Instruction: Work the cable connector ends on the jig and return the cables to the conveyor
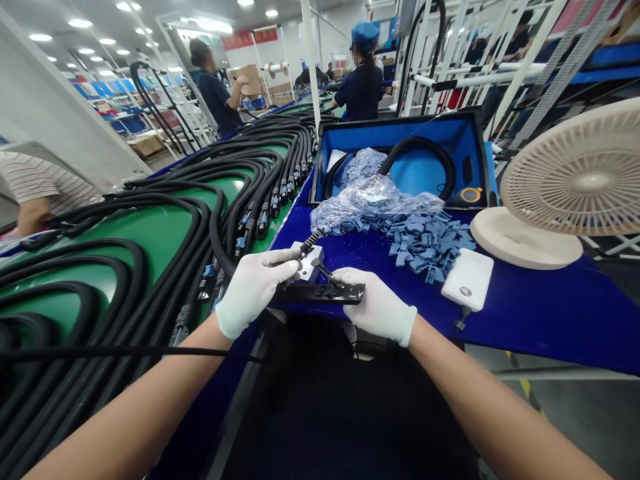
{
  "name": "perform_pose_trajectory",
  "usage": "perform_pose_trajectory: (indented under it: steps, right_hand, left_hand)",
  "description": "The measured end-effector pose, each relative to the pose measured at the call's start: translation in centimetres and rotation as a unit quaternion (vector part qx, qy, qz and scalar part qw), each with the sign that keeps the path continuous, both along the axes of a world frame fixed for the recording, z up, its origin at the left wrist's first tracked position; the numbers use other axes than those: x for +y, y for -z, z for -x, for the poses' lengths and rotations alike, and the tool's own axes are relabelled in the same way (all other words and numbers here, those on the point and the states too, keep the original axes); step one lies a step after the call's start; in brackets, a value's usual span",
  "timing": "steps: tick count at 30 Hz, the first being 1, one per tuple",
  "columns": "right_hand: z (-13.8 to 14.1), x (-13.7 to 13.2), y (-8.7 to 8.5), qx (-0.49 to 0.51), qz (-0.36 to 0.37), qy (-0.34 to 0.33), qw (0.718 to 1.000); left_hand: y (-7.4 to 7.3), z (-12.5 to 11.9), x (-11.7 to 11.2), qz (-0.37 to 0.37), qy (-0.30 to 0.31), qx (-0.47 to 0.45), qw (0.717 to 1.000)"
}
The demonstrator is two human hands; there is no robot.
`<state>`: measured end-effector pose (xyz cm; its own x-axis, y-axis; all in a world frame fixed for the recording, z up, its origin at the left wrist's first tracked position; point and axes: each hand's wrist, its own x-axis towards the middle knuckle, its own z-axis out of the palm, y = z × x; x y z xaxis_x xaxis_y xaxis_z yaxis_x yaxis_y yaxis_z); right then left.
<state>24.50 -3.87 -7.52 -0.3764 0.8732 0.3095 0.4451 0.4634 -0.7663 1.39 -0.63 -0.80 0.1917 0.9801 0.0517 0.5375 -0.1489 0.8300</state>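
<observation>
My left hand (257, 283), in a white glove, is closed with thumb and fingers pinching a black ribbed connector piece (311, 243) that points up and to the right. My right hand (376, 303), gloved too, grips the right end of a flat black bar (320, 294). A short dark stem (324, 269) rises from beside the right fingertips; whether it is joined to the bar I cannot tell. Just behind both hands a white block (313, 257) with holes stands on the blue table (520, 310). Part of the bar's left end is hidden by my left fingers.
Blue plastic clips (425, 240) lie heaped beside a clear plastic bag (375, 197). A blue bin (415, 177) holds a coiled black hose. On the right are a white power bank (469, 280) and a fan (585, 180). Black hoses (185, 207) cover the green conveyor (120, 230); people stand beyond.
</observation>
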Motion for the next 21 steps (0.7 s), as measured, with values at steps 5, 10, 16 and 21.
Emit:
perform_pose_trajectory:
  steps: [5,10,16,21]
  right_hand:
    - [1.0,0.0,-1.3,0.032,-0.046,-0.086,0.995]
    - [1.0,0.3,-0.7,-0.014,-0.08,-0.08,0.994]
    - [1.1,0.2,0.6,-0.046,-0.107,-0.038,0.992]
    - [1.4,-0.1,1.1,-0.068,-0.101,-0.023,0.992]
  left_hand:
    - [-0.4,-0.3,0.0,0.009,0.032,-0.004,0.999]
    - [-0.1,-0.1,-0.2,0.01,0.047,-0.016,0.999]
    - [0.2,0.1,-0.5,0.033,0.047,-0.01,0.998]
    - [0.2,-1.7,-0.6,-0.052,0.043,0.019,0.998]
